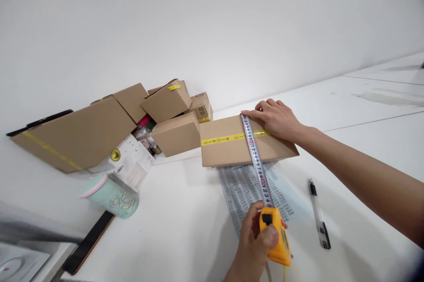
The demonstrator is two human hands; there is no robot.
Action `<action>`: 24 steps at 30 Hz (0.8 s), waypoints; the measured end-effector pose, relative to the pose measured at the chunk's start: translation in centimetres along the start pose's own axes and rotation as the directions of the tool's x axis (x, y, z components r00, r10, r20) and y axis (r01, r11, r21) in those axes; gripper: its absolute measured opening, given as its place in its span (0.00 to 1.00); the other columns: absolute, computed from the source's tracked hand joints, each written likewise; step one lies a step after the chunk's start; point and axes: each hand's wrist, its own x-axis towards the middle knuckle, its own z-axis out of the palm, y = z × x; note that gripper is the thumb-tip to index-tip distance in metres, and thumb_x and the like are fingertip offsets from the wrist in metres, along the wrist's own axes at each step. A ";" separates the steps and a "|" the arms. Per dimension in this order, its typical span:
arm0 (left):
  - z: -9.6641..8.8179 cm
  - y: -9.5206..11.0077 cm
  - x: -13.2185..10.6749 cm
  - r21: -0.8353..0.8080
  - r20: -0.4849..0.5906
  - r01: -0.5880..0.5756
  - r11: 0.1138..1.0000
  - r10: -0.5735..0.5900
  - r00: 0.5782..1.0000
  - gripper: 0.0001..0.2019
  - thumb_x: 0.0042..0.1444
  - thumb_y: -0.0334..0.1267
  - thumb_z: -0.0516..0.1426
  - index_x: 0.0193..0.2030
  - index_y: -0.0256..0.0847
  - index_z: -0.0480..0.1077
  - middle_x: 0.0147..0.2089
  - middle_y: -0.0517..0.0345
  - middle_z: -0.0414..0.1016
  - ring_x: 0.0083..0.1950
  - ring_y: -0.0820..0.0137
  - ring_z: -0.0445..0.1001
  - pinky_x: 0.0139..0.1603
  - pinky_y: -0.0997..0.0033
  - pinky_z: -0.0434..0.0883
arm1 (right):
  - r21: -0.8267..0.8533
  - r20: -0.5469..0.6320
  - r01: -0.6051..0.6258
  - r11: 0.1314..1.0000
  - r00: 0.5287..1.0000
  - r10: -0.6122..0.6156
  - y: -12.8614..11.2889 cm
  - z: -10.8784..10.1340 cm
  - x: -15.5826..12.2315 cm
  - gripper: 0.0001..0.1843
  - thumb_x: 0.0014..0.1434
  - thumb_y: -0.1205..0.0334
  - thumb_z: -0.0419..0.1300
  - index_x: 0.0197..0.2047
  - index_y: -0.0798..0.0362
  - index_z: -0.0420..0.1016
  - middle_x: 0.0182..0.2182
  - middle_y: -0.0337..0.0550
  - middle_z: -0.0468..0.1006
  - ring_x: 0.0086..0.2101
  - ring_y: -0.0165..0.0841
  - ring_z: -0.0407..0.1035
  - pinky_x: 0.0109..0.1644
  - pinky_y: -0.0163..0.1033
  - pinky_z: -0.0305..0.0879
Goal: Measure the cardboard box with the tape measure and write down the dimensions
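Apparently measuring: left hand (250,244) wraps its fingers round one tape measure (281,249), off the near side of the taped carton (228,154); right hand (281,120), fingers half-curled, holds the end of the blade (255,154) at the carton's far edge, pinch or press I cannot tell. Next move seems to call for a straight, steady blade, read at the near edge. Count around that carton: one printed sheet (238,193) at its near side, one pen (318,215) to its near right, one tumbler (112,196), one white box (134,167) and at least four other cartons (177,134) to its left.

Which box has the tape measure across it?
The box under the right hand; the blade crosses it, and none of the boxes at left.
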 end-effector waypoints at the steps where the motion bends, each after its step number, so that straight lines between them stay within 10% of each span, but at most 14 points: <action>1: 0.0 0.1 -0.2 0.002 0.004 -0.002 1.000 0.002 1.000 0.39 0.43 0.58 0.69 0.58 0.42 0.66 0.43 0.50 0.76 0.44 0.58 0.76 0.44 0.55 0.77 | -0.003 0.000 0.001 1.000 1.000 -0.001 0.0 0.0 -0.1 0.30 0.63 0.70 0.47 0.62 0.38 0.73 0.45 0.51 0.76 0.41 0.44 0.64 0.42 0.47 0.57; 6: -1.4 1.3 -2.9 -0.045 0.014 -0.007 0.999 0.008 1.000 0.40 0.39 0.59 0.71 0.57 0.43 0.69 0.42 0.48 0.76 0.37 0.59 0.77 0.37 0.57 0.77 | 0.025 -0.057 -0.072 0.997 0.996 0.074 -0.7 -0.2 -1.0 0.29 0.68 0.65 0.41 0.67 0.42 0.67 0.44 0.53 0.76 0.41 0.45 0.64 0.44 0.49 0.59; 10: -4.3 4.6 -4.9 0.082 -0.161 -0.208 0.975 0.219 0.962 0.37 0.38 0.56 0.72 0.56 0.45 0.71 0.41 0.50 0.76 0.35 0.61 0.75 0.34 0.61 0.77 | 0.153 -0.091 -0.342 0.927 0.929 0.358 -1.8 -1.0 -2.4 0.31 0.69 0.51 0.40 0.70 0.52 0.61 0.50 0.59 0.74 0.48 0.52 0.65 0.48 0.55 0.63; 14: -7.1 8.4 -3.6 0.253 -0.355 -0.393 0.884 0.462 0.813 0.30 0.47 0.55 0.67 0.55 0.46 0.70 0.61 0.47 0.69 0.40 0.61 0.76 0.38 0.60 0.79 | 0.429 0.146 -0.647 0.631 0.739 0.658 -2.2 -1.6 -4.6 0.44 0.62 0.33 0.48 0.74 0.48 0.52 0.56 0.59 0.73 0.50 0.55 0.69 0.50 0.58 0.67; 16: -8.1 9.2 -2.3 0.246 -0.377 -0.344 0.906 0.417 0.827 0.28 0.49 0.54 0.66 0.54 0.44 0.70 0.62 0.47 0.67 0.41 0.62 0.76 0.40 0.57 0.79 | 0.543 0.293 -0.695 0.471 0.683 0.669 -2.0 -1.8 -5.9 0.42 0.60 0.30 0.51 0.70 0.42 0.58 0.54 0.54 0.76 0.47 0.52 0.72 0.47 0.56 0.70; 24: -9.8 7.9 0.3 0.204 -0.291 -0.302 0.931 0.352 0.889 0.29 0.45 0.54 0.66 0.53 0.45 0.67 0.44 0.55 0.73 0.41 0.59 0.77 0.42 0.53 0.80 | 0.837 0.131 -0.366 0.408 0.856 0.500 -2.7 -3.0 -8.0 0.28 0.60 0.37 0.59 0.59 0.38 0.64 0.51 0.45 0.74 0.45 0.42 0.71 0.41 0.44 0.72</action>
